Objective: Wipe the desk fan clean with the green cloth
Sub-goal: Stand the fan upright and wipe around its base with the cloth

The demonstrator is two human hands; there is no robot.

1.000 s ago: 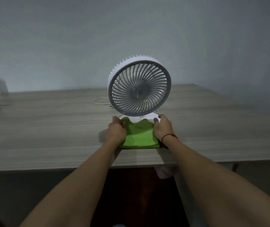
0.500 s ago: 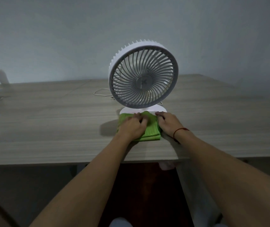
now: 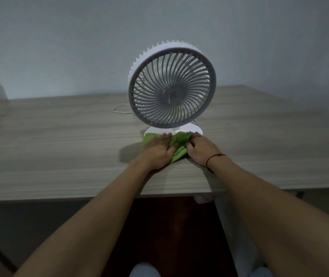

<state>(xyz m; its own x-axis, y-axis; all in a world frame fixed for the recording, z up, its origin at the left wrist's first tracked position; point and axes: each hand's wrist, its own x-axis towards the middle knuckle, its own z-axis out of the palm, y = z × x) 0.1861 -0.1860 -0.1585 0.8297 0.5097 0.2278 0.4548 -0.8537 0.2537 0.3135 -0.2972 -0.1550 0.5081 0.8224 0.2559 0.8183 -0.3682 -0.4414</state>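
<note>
Here, two hands (image 3: 177,150) bunch one green cloth (image 3: 180,141).

Dim, flat light; soft shadows, slight blur, wide-angle edge distortion.

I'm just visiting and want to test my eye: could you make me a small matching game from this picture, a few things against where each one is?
Things:
1. green cloth
2. desk fan
3. red string
4. white cable

Places:
A. on the table behind the fan
B. around the right wrist
C. bunched under both hands
D. upright on its round white base

Pairs: 1-C, 2-D, 3-B, 4-A
</note>
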